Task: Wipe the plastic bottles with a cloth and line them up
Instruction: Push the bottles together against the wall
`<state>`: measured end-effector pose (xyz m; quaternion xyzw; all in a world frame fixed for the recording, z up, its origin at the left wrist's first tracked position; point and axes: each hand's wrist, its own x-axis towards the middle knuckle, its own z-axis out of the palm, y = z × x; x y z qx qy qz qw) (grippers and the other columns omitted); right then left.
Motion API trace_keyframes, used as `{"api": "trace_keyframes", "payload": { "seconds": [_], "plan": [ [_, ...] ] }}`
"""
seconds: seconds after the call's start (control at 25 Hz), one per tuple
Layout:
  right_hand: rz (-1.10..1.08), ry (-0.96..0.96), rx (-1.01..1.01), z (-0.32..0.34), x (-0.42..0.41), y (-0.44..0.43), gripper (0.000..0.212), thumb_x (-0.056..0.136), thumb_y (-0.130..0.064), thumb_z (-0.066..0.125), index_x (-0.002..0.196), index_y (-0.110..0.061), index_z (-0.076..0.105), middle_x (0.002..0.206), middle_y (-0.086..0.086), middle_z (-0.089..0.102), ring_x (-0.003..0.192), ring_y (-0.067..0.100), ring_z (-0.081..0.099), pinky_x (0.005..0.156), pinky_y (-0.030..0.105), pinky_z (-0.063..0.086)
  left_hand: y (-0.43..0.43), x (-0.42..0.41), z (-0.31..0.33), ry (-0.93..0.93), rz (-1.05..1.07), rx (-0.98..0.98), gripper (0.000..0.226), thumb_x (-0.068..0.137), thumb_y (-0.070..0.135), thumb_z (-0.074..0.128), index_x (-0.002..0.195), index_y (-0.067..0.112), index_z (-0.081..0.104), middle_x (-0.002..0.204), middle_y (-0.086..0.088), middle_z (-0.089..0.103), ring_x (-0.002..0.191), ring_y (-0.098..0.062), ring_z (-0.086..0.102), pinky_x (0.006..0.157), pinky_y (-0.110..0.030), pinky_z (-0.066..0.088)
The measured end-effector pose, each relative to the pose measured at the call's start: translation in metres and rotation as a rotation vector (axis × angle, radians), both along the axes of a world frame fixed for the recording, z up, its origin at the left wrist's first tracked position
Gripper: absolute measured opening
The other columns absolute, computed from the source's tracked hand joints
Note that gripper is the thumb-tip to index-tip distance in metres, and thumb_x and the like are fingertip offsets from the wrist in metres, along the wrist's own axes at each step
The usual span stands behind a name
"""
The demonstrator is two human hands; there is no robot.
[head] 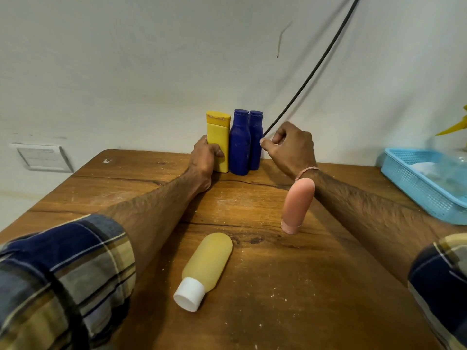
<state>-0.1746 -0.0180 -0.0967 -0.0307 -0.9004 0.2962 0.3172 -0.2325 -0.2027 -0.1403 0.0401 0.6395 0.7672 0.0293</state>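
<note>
Across the wooden table [328,286], blue basket [409,183] at its right edge, the yellow bottle [218,142] and two blue bottles [240,145] stood touching by the wall [126,72], evidently the line forming. Nearer, a pale yellow tube [207,258] lay sideways; a pink tube [298,203] stood on its cap. Left hand [203,160] gripped the yellow bottle, probably snugging it in; right hand [290,147] pinched the black cable [316,69], likely holding it clear.

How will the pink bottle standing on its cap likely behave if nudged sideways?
The pink bottle probably tips easily: it stands tall on its narrow cap. Once down, its rounded body may roll across the wooden table. It looks like plastic, so likely light, not fragile.
</note>
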Motion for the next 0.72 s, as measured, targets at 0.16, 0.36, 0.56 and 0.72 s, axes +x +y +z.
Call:
{"api": "trace_keyframes", "payload": {
  "seconds": [0.16, 0.36, 0.56, 0.72],
  "plan": [
    [0.193, -0.259, -0.185, -0.008, -0.003, 0.001, 0.056, 0.086, -0.033, 0.076, 0.133, -0.018, 0.051, 0.119, -0.001, 0.065, 0.100, 0.015, 0.063, 0.076, 0.021, 0.048, 0.002, -0.001, -0.002, 0.056, 0.000, -0.016, 0.049, 0.074, -0.009, 0.053, 0.115, 0.018, 0.053, 0.114, -0.008, 0.061, 0.107, -0.025, 0.059, 0.078, -0.038, 0.054],
    [0.238, -0.299, -0.160, -0.017, -0.010, -0.003, 0.050, 0.089, -0.025, 0.073, 0.134, -0.016, 0.054, 0.121, 0.004, 0.067, 0.106, 0.020, 0.066, 0.091, 0.038, 0.058, 0.000, -0.003, -0.003, 0.103, -0.022, -0.042, 0.068, 0.076, -0.018, 0.062, 0.129, 0.020, 0.042, 0.121, -0.005, 0.057, 0.108, -0.020, 0.059, 0.078, -0.034, 0.055],
    [0.197, -0.255, -0.149, -0.020, -0.009, -0.001, 0.045, 0.091, -0.024, 0.071, 0.132, -0.014, 0.057, 0.119, 0.004, 0.068, 0.103, 0.019, 0.065, 0.091, 0.036, 0.057, -0.001, -0.008, -0.007, 0.126, -0.048, -0.060, 0.078, 0.071, -0.014, 0.076, 0.133, 0.022, 0.043, 0.131, -0.008, 0.058, 0.119, -0.023, 0.060, 0.091, -0.042, 0.059],
    [0.189, -0.237, -0.120, -0.020, -0.008, 0.002, 0.045, 0.090, -0.024, 0.072, 0.132, -0.013, 0.058, 0.120, 0.004, 0.068, 0.102, 0.017, 0.064, 0.090, 0.032, 0.056, 0.001, -0.010, -0.009, 0.119, -0.034, -0.102, 0.080, 0.070, -0.010, 0.080, 0.137, 0.019, 0.045, 0.130, -0.006, 0.060, 0.120, -0.023, 0.060, 0.094, -0.045, 0.058]
  ]
}}
